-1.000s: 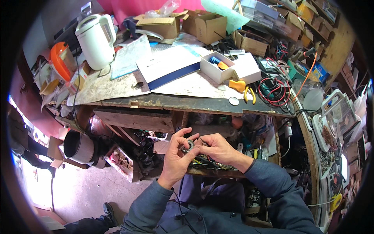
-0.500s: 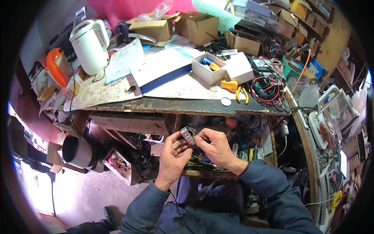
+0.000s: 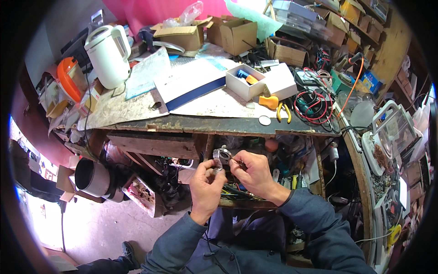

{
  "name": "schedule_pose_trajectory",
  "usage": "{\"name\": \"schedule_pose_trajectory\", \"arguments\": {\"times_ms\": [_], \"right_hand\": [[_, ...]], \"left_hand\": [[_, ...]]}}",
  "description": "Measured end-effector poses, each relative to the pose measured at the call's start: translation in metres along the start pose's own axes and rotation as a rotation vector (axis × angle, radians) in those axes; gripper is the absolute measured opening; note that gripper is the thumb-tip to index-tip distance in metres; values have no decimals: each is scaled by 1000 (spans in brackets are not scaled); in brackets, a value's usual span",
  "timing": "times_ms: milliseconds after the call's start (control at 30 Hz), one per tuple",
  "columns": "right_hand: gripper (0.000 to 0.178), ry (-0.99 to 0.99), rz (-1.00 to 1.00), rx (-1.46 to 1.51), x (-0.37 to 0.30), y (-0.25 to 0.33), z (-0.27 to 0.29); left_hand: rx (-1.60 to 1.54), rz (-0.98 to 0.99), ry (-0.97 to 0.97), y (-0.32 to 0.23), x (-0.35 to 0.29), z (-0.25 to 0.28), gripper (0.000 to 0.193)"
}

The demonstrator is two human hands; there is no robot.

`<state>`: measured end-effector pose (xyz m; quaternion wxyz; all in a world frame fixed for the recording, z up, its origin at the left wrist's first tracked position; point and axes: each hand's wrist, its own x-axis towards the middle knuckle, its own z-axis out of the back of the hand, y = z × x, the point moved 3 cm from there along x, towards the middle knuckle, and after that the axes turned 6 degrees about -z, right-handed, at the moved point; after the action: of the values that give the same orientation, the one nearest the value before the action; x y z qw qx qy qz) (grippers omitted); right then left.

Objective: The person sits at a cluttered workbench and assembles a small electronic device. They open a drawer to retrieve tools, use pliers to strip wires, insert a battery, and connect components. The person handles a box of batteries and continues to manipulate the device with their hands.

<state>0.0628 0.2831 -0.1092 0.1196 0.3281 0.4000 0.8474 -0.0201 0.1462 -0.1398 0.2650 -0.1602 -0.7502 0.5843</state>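
Note:
A silver wristwatch (image 3: pixel 217 157) with a metal link bracelet is held up in front of the open drawer. My left hand (image 3: pixel 206 185) pinches the lower part of its bracelet between thumb and fingers. The round end of the watch tilts toward my right hand (image 3: pixel 256 172). Closed in a pinch, that hand has its fingertips right beside the watch. Something small and dark shows at those fingertips, but its kind is too small to make out. Below both hands lie tools with yellow handles (image 3: pixel 294 181) and cables in the drawer.
Along the bench edge (image 3: pixel 196 124) lie a small white disc (image 3: pixel 264 120), yellow-handled pliers (image 3: pixel 284 112) and an orange-yellow tool (image 3: pixel 268 102). Behind are an open white box (image 3: pixel 242 87), red and black leads (image 3: pixel 315 107) and a white jug-shaped appliance (image 3: pixel 107 59). Boxes fill the back.
The watch has turned in my left hand, so its round opening now shows instead of the bracelet's flat links. My left fingers have curled in closer. My right hand stays beside it.

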Motion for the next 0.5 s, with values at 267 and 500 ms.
{"name": "schedule_pose_trajectory", "arguments": {"times_ms": [267, 500], "right_hand": [[20, 315, -493, 258, -3, -14, -6], [21, 405, -526, 438, -3, -25, -11]], "left_hand": [[-182, 21, -152, 15, 12, 9, 22], [-315, 172, -9, 11, 12, 8, 11]]}}
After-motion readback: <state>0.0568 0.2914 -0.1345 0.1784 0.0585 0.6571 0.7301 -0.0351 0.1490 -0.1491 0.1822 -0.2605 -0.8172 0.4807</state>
